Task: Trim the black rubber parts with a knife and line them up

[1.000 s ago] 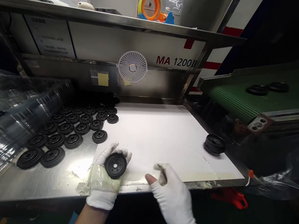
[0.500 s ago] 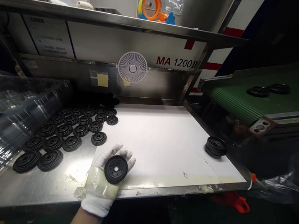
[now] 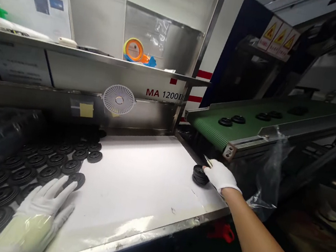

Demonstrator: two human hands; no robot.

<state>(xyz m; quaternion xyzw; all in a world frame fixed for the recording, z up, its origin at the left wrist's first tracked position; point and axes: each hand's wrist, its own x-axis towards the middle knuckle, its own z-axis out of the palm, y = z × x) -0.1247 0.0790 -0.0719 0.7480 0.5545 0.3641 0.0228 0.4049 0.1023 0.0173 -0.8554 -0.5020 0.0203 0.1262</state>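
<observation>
My left hand [image 3: 41, 210], in a white glove, lies flat with its fingers spread at the edge of the rows of black ribbed discs [image 3: 39, 161] on the steel bench. Its fingertips touch the nearest disc [image 3: 76, 179]. My right hand [image 3: 220, 176], also gloved, reaches far right and closes on a small stack of black discs [image 3: 199, 175] at the right edge of the white sheet [image 3: 137, 180]. A thin pale tool tip sticks out above that hand's fingers.
A green conveyor belt [image 3: 250, 123] carrying several black discs runs along the right, its end just above the stack. A clear plastic bag [image 3: 269, 175] hangs below it. A steel shelf [image 3: 102, 57] with an orange tape roll [image 3: 133, 50] spans the back. A red object [image 3: 221, 231] hangs under the bench edge.
My left hand moved left and set down the disc it held among the rows. My right hand came from low on the right up to the disc stack. The view turned right.
</observation>
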